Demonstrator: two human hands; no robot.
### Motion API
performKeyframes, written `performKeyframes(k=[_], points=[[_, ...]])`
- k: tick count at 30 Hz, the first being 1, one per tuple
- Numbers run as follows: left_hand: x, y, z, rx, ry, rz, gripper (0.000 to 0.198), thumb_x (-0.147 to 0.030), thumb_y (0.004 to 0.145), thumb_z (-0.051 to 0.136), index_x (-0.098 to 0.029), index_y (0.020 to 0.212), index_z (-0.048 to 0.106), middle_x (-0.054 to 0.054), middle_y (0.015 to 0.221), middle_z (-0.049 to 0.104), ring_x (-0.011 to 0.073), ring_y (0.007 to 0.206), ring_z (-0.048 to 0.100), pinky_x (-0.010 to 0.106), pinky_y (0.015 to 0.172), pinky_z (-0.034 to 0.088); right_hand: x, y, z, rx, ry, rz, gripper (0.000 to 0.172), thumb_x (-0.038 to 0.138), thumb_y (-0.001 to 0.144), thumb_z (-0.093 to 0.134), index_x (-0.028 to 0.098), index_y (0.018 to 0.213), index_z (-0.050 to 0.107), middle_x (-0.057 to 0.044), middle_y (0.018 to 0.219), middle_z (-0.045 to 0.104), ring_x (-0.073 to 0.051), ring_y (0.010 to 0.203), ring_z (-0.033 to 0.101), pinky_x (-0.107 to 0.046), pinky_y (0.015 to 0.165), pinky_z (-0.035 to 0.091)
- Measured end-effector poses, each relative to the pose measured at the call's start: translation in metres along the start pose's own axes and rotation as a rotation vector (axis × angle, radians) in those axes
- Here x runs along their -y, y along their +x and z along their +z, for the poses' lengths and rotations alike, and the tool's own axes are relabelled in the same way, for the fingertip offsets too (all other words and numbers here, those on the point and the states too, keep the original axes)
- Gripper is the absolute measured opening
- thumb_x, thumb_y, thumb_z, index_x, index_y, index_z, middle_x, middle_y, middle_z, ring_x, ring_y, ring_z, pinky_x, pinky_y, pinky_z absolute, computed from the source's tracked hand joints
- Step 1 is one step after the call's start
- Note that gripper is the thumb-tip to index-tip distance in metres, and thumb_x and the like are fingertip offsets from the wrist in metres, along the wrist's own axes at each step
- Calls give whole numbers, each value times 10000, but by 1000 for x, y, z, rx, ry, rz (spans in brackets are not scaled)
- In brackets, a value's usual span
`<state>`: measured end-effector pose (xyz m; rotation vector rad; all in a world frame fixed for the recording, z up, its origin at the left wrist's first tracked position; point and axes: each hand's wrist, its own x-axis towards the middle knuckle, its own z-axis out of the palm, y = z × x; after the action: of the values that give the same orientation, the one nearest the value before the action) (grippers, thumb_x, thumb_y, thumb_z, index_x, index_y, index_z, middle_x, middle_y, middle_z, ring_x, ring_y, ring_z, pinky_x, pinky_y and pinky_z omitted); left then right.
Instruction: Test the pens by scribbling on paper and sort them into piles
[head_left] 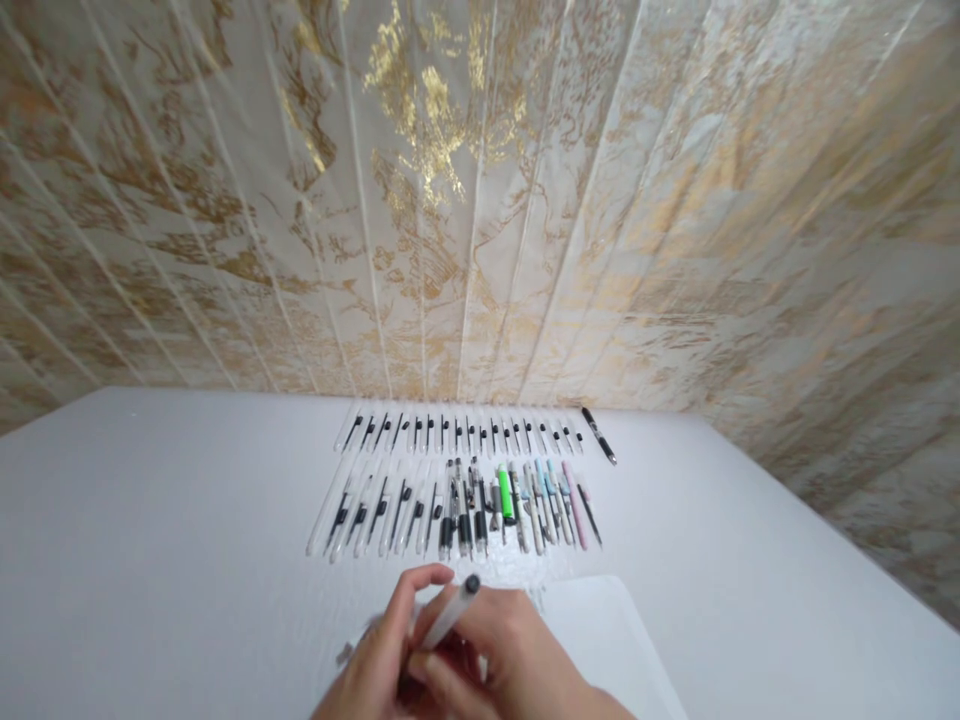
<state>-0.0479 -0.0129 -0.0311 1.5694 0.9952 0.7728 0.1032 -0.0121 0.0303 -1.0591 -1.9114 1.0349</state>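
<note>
Right hand: here it is, low and central, the right hand (517, 635) with its fingers curled in close around the pen.
Pen: the pen (454, 612) sits between the two hands, tilted, dark end up and leaning to the right; its lower part is lost among the fingers.
Left hand: the left hand (379, 655) crowds in beside it, index finger lifted and bent over, the rest folded inward; whether those fingers grip the pen, I cannot tell.
Near row: just beyond the hands, the near row (464, 520) runs across, clear tubes at left, a green marker (505, 495) past the middle, a pink pen (574, 505) towards the right end.
Far row: behind that, the far row (484, 436) of clear tubes with black parts, and a black pen (598, 437) slanting at its right end.
Tray: white, partly behind the right hand, the tray (619, 625) lies on the table (750, 560).
</note>
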Motion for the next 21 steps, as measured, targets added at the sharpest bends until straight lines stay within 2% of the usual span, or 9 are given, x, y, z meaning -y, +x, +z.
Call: performKeyframes(k=[2,5,7,10,14,16,18,20,21], points=[[-5,2,3,-29,-9,-21,514,-166,759,595,-249,1227,400,19,867,716,189,779,695,244,674,529,3,2,-5,-9,134,99,148,143,795,547,188,683,634,10,615,648,-117,551,579,-213,540,449],[-8,7,6,-29,-38,-74,445,-214,799,583,-228,1196,385,7,780,710,174,678,678,241,610,495,-5,3,-6,-44,371,254,116,257,807,612,181,721,604,18,565,617,-120,513,581,-191,462,419],[-10,10,5,4,-98,-91,438,-230,824,566,-213,1207,354,2,739,710,168,642,664,249,606,475,-15,3,-3,-55,518,346,226,383,784,661,172,747,586,26,539,583,-108,451,535,-174,388,376],[-14,13,2,37,-160,-87,451,-216,830,565,-209,1215,330,-1,763,703,162,658,652,251,620,453,-28,4,1,-60,633,382,389,526,729,707,160,770,581,29,551,567,-80,413,471,-166,354,369],[-16,13,-2,53,-164,-53,457,-209,825,559,-208,1224,336,-18,770,644,139,646,590,229,595,400,-29,4,-8,-102,646,369,415,558,742,698,166,792,574,45,559,543,-70,414,451,-168,369,388],[-14,11,-2,58,-146,-41,453,-224,824,555,-208,1224,346,-67,689,535,110,570,494,207,539,334,-26,6,-25,-173,572,363,396,556,777,666,173,807,568,41,591,550,-77,447,472,-171,388,410],[-13,10,-2,66,-116,-34,445,-242,826,548,-213,1225,352,-106,635,391,93,517,375,199,507,269,-25,9,-55,-257,424,344,385,563,824,599,180,817,557,2,702,602,-96,513,522,-182,404,432],[-12,8,-2,76,-73,-34,440,-250,834,536,-221,1231,349,-113,627,326,96,514,316,201,507,248,-32,13,-95,-297,145,337,391,569,876,490,183,846,548,-33,770,636,-119,546,559,-200,402,439],[-12,8,-2,84,-54,-38,436,-252,839,526,-227,1235,345,-111,629,326,99,521,313,203,512,250,-39,15,-118,-304,-91,381,369,537,903,446,185,874,553,-26,748,640,-124,532,567,-207,399,439]])
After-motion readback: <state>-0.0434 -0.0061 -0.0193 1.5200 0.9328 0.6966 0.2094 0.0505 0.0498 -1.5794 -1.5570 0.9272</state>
